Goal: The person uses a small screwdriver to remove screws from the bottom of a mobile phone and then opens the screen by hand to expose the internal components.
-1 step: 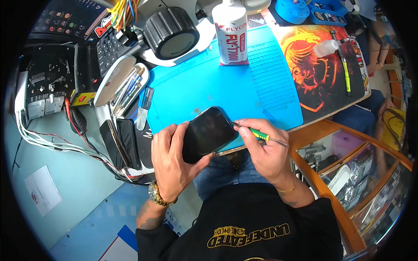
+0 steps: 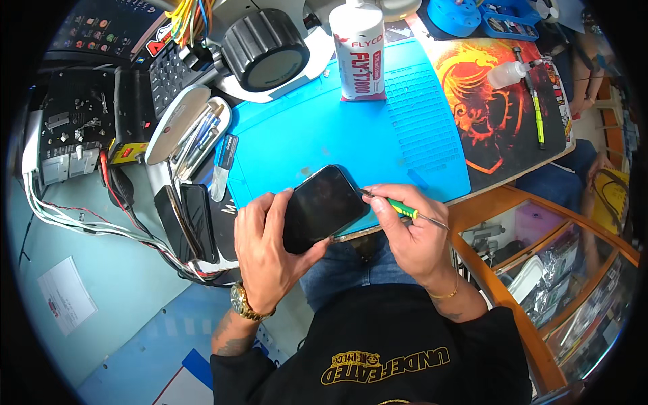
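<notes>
A black smartphone [image 2: 325, 206] lies tilted at the near edge of the blue work mat [image 2: 304, 138], its dark glass facing up. My left hand [image 2: 262, 243] grips it, fingers along the left side and thumb at the lower edge. In my right hand [image 2: 415, 233] is a slim pry tool [image 2: 403, 208] with a green and yellow grip and metal ends, pinched between thumb and fingers. Its tip meets the phone's right edge near the upper corner. Whether the tip sits inside the seam is too small to tell.
A white glue bottle [image 2: 358, 54] stands on the mat's far side, beside a black knob [image 2: 264, 50]. At left are an open case of tools [image 2: 196, 138], two dark phones [image 2: 189, 223] and cables. A yellow-green pen-like tool [image 2: 538, 115] lies right. Another person's hand [image 2: 599, 164] shows far right.
</notes>
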A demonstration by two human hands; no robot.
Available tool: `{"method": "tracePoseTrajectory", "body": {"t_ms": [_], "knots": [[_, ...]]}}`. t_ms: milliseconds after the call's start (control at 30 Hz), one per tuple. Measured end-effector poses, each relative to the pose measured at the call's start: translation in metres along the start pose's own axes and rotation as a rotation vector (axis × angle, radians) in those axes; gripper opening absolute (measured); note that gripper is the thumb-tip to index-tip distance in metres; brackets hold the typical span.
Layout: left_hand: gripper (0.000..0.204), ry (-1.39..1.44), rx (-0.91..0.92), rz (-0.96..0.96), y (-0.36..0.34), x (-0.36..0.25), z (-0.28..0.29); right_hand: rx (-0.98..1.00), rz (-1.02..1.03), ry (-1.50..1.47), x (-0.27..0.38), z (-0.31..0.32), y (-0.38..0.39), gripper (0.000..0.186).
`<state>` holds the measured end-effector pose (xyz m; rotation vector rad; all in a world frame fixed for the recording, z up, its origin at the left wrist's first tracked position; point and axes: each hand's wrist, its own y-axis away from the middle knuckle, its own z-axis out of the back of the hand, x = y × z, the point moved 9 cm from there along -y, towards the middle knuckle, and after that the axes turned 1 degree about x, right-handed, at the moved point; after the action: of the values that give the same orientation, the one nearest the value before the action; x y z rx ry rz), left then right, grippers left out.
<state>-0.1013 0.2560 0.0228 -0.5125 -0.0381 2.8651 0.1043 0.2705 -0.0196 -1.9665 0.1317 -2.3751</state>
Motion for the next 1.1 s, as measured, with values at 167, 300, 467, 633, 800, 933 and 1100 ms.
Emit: {"method": "tracePoseTrajectory", "body": {"t_ms": [167,300,467,633,800,933,1100], "knots": [[0.084,-0.009,-0.009,0.004,0.001,-0.002,0.000,0.001,0.001,-0.004,0.002,0.001,-0.002,0.010],[0.086,0.007,0.011,-0.005,-0.003,-0.001,0.001,0.010,-0.005,-0.021,0.000,0.000,-0.001,0.011],[0.084,0.108,0.075,-0.006,-0.014,0.009,0.001,0.026,-0.032,-0.047,-0.002,0.000,0.000,0.012],[0.082,0.074,0.047,-0.014,-0.010,0.006,0.002,0.008,0.012,-0.012,0.002,0.001,0.006,0.011],[0.083,-0.011,-0.038,-0.028,0.002,0.002,0.000,0.015,0.088,0.058,0.013,0.000,0.011,0.011],[0.081,-0.029,-0.079,-0.054,0.003,-0.002,0.003,0.022,0.123,0.078,0.015,-0.002,0.013,0.012],[0.081,-0.005,-0.071,-0.045,0.004,-0.001,0.005,0.017,0.232,0.191,0.027,-0.007,0.017,0.013]]}}
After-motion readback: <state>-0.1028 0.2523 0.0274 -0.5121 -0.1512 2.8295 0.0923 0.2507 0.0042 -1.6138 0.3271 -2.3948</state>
